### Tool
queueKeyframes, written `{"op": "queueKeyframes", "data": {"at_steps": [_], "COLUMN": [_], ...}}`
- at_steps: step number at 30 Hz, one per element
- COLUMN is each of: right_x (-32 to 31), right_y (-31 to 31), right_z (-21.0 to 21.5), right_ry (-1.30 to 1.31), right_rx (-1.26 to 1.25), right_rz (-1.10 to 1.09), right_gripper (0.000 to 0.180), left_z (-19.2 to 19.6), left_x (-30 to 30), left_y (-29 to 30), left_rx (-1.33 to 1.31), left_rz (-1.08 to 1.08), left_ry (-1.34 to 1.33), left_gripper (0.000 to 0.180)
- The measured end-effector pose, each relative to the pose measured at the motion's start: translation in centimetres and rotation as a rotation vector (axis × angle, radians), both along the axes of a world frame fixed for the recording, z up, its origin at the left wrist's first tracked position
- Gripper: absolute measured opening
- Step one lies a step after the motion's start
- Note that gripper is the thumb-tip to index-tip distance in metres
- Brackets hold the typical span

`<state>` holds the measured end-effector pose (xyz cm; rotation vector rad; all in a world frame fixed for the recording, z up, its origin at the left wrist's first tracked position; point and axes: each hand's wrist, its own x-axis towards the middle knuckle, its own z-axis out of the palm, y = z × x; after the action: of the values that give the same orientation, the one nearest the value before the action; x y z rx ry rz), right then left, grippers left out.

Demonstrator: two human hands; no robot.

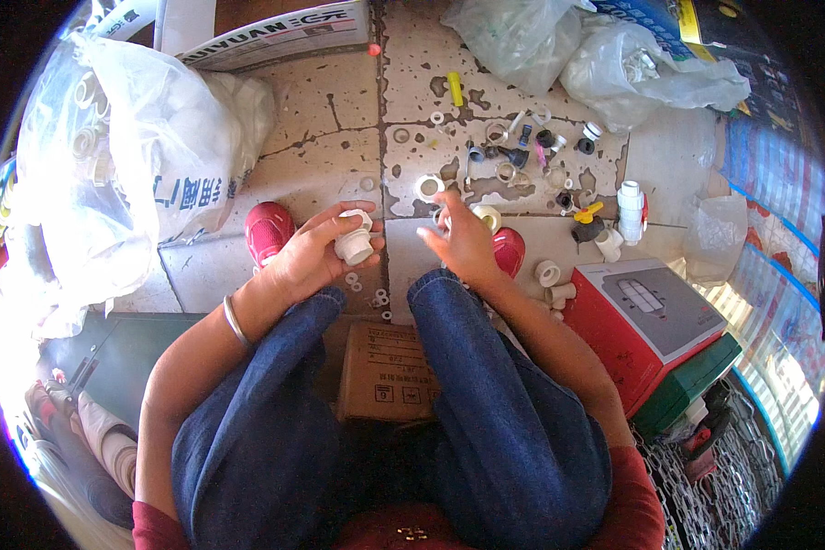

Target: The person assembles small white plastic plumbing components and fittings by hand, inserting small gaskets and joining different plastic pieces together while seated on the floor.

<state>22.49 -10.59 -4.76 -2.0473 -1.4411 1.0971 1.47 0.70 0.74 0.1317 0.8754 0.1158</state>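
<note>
A white plastic pipe fitting (355, 240) with a ridged collar rests in my left hand (313, 246), the fingers and thumb closed around it. To its right, my right hand (467, 240) has its fingers curled, and a small white piece shows between thumb and forefinger, too hidden to name. Just beyond those fingertips is a white plastic ring (428, 187); whether they touch it I cannot tell. A cream-coloured fitting (487, 217) shows beside the back of that hand, partly covered. Small white rings (352, 278) lie on the tiles under my left hand.
Loose black, white and yellow fittings (513, 156) are scattered on the stained tiles ahead. Bags of white fittings (179, 165) stand at left and far right (646, 78). A red box (637, 312) sits by my right knee, a cardboard box (385, 371) between my legs.
</note>
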Motion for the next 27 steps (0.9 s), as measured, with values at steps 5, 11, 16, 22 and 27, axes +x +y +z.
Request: {"op": "queueKeyframes", "data": {"at_steps": [5, 11, 16, 22, 27], "right_x": [1.7, 1.9, 0.3, -0.4, 0.8], "right_y": [2.2, 4.3, 4.5, 4.4, 3.9], "right_z": [-3.6, 2.1, 5.4, 8.3, 8.7], "right_ry": [-0.396, 0.964, 1.07, 0.949, 1.594], "right_rx": [0.154, -0.236, -0.131, -0.123, -0.136], "right_rz": [0.21, -0.066, -0.016, -0.109, -0.378], "right_gripper": [0.054, 0.057, 0.055, 0.048, 0.039], "left_z": [0.0, 0.1, 1.5, 2.3, 2.7], "left_x": [0.4, 0.0, 0.6, 0.9, 0.3], "left_y": [0.0, -0.1, -0.4, 0.2, 0.3], "left_rx": [0.008, 0.028, 0.268, 0.258, 0.16], "left_rz": [-0.021, -0.034, -0.127, -0.113, -0.086], "left_ry": [-0.002, 0.04, -0.028, -0.166, -0.325], "left_gripper": [0.033, 0.034, 0.044, 0.053, 0.057]}}
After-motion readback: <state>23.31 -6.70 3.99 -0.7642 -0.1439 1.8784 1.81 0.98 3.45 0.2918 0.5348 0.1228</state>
